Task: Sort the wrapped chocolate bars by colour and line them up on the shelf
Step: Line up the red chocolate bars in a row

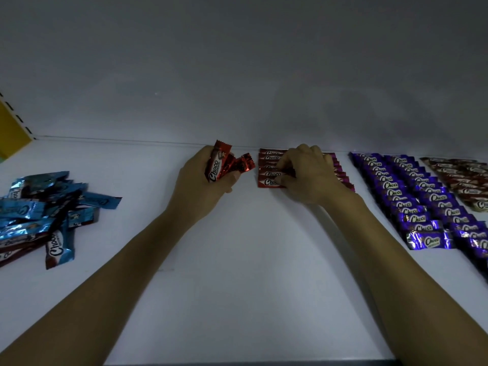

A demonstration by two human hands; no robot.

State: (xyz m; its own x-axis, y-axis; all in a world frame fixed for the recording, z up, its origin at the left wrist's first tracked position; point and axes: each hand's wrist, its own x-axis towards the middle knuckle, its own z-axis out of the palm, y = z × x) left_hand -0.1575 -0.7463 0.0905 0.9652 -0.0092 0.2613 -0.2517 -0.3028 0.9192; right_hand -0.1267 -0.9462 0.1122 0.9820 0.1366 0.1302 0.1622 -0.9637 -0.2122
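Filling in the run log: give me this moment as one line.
left hand: grips spare red foil-wrapped chocolate bars | right hand: pinches nearest bar in shelf's red row | blue foil-wrapped bars: loose pile

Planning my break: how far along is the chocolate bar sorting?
Done: the purple foil-wrapped bars lie in two long rows, with brown foil-wrapped bars lined up at far right. In hand: the left hand grips several red foil-wrapped bars while the right hand pinches one in the short red row. Left: the loose heap of blue foil-wrapped bars.
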